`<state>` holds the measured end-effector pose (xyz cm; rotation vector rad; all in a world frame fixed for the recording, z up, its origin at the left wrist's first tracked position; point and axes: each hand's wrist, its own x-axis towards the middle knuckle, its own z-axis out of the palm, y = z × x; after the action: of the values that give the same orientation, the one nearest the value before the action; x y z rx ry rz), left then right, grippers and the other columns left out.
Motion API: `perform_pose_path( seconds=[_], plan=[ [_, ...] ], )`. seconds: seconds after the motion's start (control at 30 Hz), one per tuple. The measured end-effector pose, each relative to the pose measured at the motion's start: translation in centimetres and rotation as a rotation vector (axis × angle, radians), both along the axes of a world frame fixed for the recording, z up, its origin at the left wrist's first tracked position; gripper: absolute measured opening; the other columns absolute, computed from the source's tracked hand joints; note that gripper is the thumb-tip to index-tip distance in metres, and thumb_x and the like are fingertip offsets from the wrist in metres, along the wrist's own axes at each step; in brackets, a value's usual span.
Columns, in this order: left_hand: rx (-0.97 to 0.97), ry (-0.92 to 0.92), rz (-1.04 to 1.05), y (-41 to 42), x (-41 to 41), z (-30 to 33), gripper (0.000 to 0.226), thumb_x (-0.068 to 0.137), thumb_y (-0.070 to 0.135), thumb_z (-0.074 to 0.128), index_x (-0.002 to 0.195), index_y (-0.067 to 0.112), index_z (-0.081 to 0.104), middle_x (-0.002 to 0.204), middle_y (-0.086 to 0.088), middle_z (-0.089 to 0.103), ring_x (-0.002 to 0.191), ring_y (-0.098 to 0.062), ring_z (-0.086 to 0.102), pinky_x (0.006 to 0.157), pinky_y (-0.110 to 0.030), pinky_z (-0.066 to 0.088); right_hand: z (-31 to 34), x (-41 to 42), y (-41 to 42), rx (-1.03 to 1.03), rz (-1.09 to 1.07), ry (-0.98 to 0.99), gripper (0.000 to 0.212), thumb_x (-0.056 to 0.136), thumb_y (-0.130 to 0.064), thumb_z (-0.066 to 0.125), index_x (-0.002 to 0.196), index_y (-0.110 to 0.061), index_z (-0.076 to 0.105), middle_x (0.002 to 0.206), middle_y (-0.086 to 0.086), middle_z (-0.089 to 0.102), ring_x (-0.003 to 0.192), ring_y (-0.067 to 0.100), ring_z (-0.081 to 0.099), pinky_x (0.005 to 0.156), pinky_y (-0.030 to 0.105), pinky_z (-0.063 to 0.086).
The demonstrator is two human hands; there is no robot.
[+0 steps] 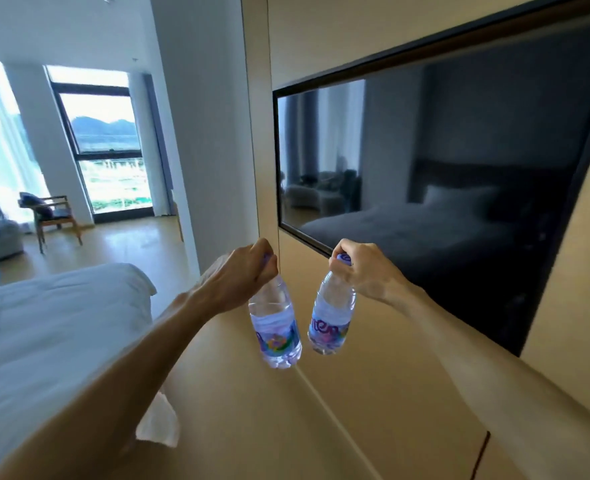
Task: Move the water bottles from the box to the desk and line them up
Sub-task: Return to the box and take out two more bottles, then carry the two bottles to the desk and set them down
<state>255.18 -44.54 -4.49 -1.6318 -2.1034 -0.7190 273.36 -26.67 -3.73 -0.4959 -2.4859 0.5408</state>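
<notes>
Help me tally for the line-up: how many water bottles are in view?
2. One bottle hangs from the left hand, the other bottle from the right hand, both over the desk. The box isn't visible, so more may exist.

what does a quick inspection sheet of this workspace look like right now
surface: light wooden desk top against the wall, bare where visible
job's things: two clear plastic water bottles with purple caps, left bottle and right bottle, both held in the air by the neck, apart; box not in view
clutter: white cloth at the desk's edge
hands: left hand and right hand each grip a cap
cables: nothing seen
surroundings: black wall television, white bed, wooden chair, window
</notes>
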Motion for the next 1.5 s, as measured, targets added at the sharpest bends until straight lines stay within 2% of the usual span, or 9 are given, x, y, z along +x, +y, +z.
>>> perform_pose_path(
  seconds=[0.13, 0.3, 0.53, 0.7, 0.83, 0.97, 1.23, 1.33, 1.5],
  plan=[
    [0.0, -0.023, 0.093, -1.3, -6.7, 0.5, 0.015, 0.099, 0.038, 0.041, 0.092, 0.025, 0.042, 0.075, 0.003, 0.057, 0.059, -0.013, 0.057, 0.059, -0.03, 0.054, 0.6, -8.2, 0.2, 0.026, 0.075, -0.005, 0.01, 0.088, -0.031, 0.056, 0.086, -0.022, 0.058, 0.086, -0.002, 0.063, 0.079, 0.017, 0.06, 0.054, 0.024, 0.041],
    [-0.031, -0.017, 0.204, -1.5, -14.1, 0.7, 0.015, 0.099, 0.031, 0.046, 0.095, 0.017, 0.047, 0.079, 0.001, 0.058, 0.061, -0.013, 0.056, 0.055, -0.015, 0.037, 0.6, -18.2, 1.6, 0.095, 0.177, -0.01, 0.013, 0.091, -0.033, 0.054, 0.09, -0.02, 0.057, 0.082, -0.002, 0.062, 0.075, 0.016, 0.062, 0.052, 0.02, 0.039],
    [-0.086, -0.008, 0.32, 0.4, -24.2, 1.3, 0.018, 0.1, 0.03, 0.045, 0.102, 0.013, 0.052, 0.093, -0.005, 0.065, 0.075, -0.019, 0.06, 0.065, -0.026, 0.045, 0.7, -32.7, 5.8, 0.144, 0.299, -0.022, 0.02, 0.09, -0.037, 0.054, 0.092, -0.018, 0.059, 0.081, -0.001, 0.063, 0.067, 0.011, 0.059, 0.053, 0.022, 0.042],
    [-0.072, -0.036, 0.389, 3.0, -32.2, 2.8, 0.018, 0.1, 0.029, 0.045, 0.105, 0.013, 0.053, 0.1, -0.006, 0.064, 0.08, -0.018, 0.059, 0.061, -0.02, 0.04, 2.1, -42.6, 9.2, 0.173, 0.383, -0.016, 0.018, 0.093, -0.036, 0.054, 0.092, -0.018, 0.056, 0.078, -0.004, 0.059, 0.066, 0.01, 0.057, 0.053, 0.017, 0.039],
    [-0.091, -0.045, 0.453, 4.5, -38.5, 3.3, 0.027, 0.1, 0.034, 0.042, 0.113, 0.013, 0.053, 0.104, -0.006, 0.062, 0.084, -0.018, 0.061, 0.067, -0.026, 0.05, 2.6, -50.0, 10.9, 0.195, 0.416, 0.0, 0.016, 0.095, -0.034, 0.053, 0.092, -0.018, 0.054, 0.077, -0.004, 0.056, 0.063, 0.002, 0.052, 0.052, 0.012, 0.031],
    [-0.097, -0.026, 0.489, 5.4, -45.2, 2.7, 0.03, 0.1, 0.037, 0.041, 0.114, 0.013, 0.052, 0.105, -0.007, 0.062, 0.083, -0.017, 0.06, 0.064, -0.024, 0.048, 2.2, -57.3, 12.1, 0.177, 0.446, 0.002, 0.02, 0.096, -0.032, 0.053, 0.098, -0.013, 0.057, 0.082, -0.002, 0.058, 0.07, 0.013, 0.056, 0.056, 0.013, 0.038],
    [-0.068, 0.028, 0.501, 6.4, -59.9, 1.5, 0.035, 0.099, 0.038, 0.042, 0.117, 0.011, 0.055, 0.107, -0.008, 0.063, 0.083, -0.017, 0.061, 0.064, -0.025, 0.044, 1.3, -73.1, 13.2, 0.205, 0.482, -0.022, 0.025, 0.097, -0.033, 0.053, 0.103, -0.009, 0.059, 0.085, 0.0, 0.058, 0.073, 0.016, 0.057, 0.06, 0.017, 0.04],
    [-0.092, 0.023, 0.475, 6.9, -66.0, 2.2, 0.035, 0.099, 0.036, 0.043, 0.119, 0.009, 0.054, 0.108, -0.01, 0.062, 0.081, -0.015, 0.058, 0.065, -0.023, 0.041, 1.8, -79.1, 13.3, 0.222, 0.472, -0.035, 0.026, 0.097, -0.032, 0.053, 0.105, -0.008, 0.06, 0.085, 0.0, 0.057, 0.074, 0.017, 0.056, 0.055, 0.014, 0.035],
    [-0.097, -0.001, 0.469, 7.9, -76.0, 3.9, 0.029, 0.1, 0.026, 0.046, 0.12, 0.007, 0.055, 0.116, -0.013, 0.058, 0.092, -0.022, 0.059, 0.074, -0.033, 0.052, 2.8, -88.7, 14.0, 0.213, 0.456, -0.007, 0.027, 0.098, -0.032, 0.051, 0.107, -0.008, 0.06, 0.087, 0.0, 0.057, 0.075, 0.018, 0.055, 0.054, 0.014, 0.032]
  ],
)
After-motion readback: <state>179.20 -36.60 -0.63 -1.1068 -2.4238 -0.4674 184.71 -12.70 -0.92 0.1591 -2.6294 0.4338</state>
